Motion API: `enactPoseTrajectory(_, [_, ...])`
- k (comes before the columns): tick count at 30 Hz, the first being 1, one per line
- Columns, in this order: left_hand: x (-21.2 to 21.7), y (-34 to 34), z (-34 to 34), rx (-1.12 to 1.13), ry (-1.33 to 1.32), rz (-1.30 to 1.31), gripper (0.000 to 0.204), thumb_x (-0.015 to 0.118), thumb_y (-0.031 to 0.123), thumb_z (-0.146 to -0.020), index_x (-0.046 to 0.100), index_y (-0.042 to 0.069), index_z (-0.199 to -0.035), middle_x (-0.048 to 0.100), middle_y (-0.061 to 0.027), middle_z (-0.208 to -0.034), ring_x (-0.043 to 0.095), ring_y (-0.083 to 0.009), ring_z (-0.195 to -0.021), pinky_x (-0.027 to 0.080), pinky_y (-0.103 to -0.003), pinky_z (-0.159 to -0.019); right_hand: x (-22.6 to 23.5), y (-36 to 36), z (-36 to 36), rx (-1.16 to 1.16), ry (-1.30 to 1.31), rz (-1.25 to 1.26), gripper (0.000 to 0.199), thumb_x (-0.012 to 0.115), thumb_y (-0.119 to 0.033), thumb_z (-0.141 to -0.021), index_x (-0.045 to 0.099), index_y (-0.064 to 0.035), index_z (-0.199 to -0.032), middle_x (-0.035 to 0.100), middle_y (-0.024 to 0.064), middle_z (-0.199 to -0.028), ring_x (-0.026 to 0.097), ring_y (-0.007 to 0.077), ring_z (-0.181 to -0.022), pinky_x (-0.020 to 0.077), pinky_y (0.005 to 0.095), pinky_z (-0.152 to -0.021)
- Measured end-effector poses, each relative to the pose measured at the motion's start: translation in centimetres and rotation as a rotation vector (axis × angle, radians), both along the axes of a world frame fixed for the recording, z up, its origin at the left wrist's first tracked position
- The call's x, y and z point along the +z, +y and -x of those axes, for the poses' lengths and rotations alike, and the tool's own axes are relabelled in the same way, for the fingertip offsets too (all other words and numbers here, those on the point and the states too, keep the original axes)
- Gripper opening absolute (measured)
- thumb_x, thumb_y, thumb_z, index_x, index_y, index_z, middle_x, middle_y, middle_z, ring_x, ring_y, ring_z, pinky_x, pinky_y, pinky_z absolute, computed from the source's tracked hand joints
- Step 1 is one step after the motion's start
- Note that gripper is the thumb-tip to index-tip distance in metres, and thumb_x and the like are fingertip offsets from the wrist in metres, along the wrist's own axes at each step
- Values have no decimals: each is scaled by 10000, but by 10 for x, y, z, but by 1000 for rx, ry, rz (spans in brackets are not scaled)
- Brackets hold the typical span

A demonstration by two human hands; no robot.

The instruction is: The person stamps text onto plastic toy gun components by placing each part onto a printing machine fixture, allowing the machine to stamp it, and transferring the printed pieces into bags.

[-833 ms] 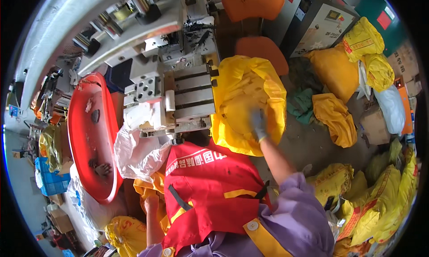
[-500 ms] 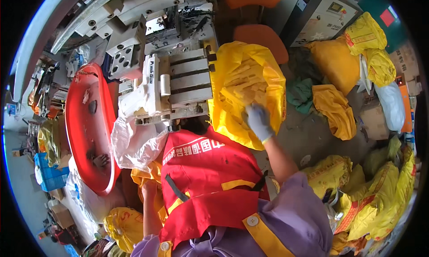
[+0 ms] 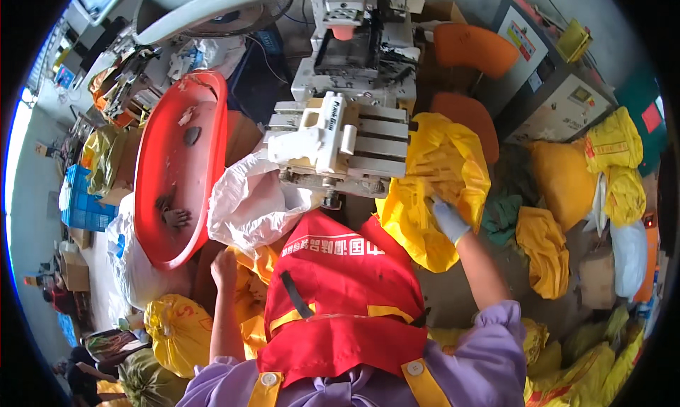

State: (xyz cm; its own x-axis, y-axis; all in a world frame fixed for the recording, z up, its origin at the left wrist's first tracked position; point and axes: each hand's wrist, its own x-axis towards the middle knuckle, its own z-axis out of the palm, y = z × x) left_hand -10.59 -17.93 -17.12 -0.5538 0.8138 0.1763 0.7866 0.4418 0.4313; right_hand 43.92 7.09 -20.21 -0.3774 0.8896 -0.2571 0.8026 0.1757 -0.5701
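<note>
My right hand (image 3: pixel 449 220), in a pale blue glove, presses on a crumpled yellow cloth (image 3: pixel 433 187) heaped to the right of a white machine (image 3: pixel 347 141) with a slatted bed. My bare left hand (image 3: pixel 224 267) rests low on the left, touching yellow fabric (image 3: pixel 249 294) beside a white plastic bag (image 3: pixel 248 207); its fingers are partly hidden. A red apron with yellow trim (image 3: pixel 340 304) covers my chest between the arms.
A long red tray (image 3: pixel 177 170) lies to the left with dark scraps in it. Orange stools (image 3: pixel 471 49) stand behind the machine. Yellow bags (image 3: pixel 613 152) and yellow cloth heaps (image 3: pixel 542 247) crowd the right side. A blue crate (image 3: pixel 79 201) sits far left.
The view has tipped up toward the machine. My right hand has slid down the yellow cloth toward me. My left hand stays low by the white bag.
</note>
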Motion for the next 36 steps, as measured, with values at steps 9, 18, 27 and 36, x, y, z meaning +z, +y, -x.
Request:
enactPoseTrajectory(9, [197,205,-136,-675,97,-559,301,593,87,-790,605,48,-1088,583,-143,-1112,532,-327,-1039,426,-389,-895,190,-23,-22,-245,502,-481,408,600,-105,-791,526,-25,-1184,577,110,-1031,572,230,-939,456,342,-834])
enactPoseTrajectory(18, [221,195,-74,-206,-103,-718,266,531,275,-873,645,34,-890,612,-177,-736,605,-308,-670,465,-366,-633,258,-24,131,17,957,-329,461,625,-60,-817,498,-21,-1259,555,78,-1198,529,135,-1053,432,264,-877])
enactPoseTrajectory(27, [75,0,5,33,-85,-305,290,497,205,-894,549,-11,-707,515,-188,-613,510,-336,-542,387,-402,-522,241,19,187,330,140,-728,334,573,-180,-753,626,-160,-1082,581,98,-968,571,268,-907,463,385,-793])
enactPoseTrajectory(36, [-57,-91,13,147,31,63,313,465,323,-886,618,65,-796,615,-171,-717,601,-368,-687,457,-456,-592,171,-95,159,113,609,-852,352,624,-53,-754,600,-79,-1104,577,104,-1065,551,264,-964,446,359,-826])
